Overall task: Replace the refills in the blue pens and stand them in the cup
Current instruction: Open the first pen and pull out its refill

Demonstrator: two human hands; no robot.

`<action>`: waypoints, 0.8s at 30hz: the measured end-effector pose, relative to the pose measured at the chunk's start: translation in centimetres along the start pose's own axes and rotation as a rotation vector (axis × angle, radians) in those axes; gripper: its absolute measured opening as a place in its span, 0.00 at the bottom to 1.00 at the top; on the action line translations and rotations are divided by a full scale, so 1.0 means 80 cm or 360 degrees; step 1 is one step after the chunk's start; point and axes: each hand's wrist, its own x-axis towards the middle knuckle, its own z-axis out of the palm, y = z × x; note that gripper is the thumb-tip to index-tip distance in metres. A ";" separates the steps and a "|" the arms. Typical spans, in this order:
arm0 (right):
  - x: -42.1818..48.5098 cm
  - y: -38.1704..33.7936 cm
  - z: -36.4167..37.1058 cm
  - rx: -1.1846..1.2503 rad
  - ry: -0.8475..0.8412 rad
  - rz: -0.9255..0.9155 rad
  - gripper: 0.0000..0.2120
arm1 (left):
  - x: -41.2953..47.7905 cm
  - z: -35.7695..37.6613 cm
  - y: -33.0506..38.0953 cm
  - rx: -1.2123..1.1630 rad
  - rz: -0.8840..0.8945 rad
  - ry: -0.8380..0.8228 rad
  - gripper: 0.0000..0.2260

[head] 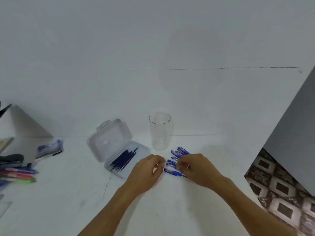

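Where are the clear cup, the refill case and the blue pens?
clear cup [160,133], head view, on its side wall.
refill case [110,142], head view, on the bare open lid.
blue pens [181,151], head view, on the farthest pens.

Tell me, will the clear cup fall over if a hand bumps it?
Probably: the cup is tall, narrow and empty, so it likely tips easily. It looks thin and light, so it might slide on the smooth table.

The tall clear plastic cup [159,132] past my left hand [146,171] is smooth and shiny. The see-through plastic box [109,140] left of that hand looks cloudy. The blue plastic pens [181,150] under my right hand [196,169] are glossy. The white table [170,210] is matt and scuffed.
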 end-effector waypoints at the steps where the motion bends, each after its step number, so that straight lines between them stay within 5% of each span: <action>1: -0.002 0.004 0.007 -0.0011 -0.0002 0.0003 0.05 | -0.002 0.004 -0.002 0.0014 -0.0007 0.0008 0.10; 24: -0.011 0.003 0.055 -0.0327 0.0151 -0.0020 0.14 | -0.011 0.031 -0.010 0.0004 -0.0101 0.0057 0.12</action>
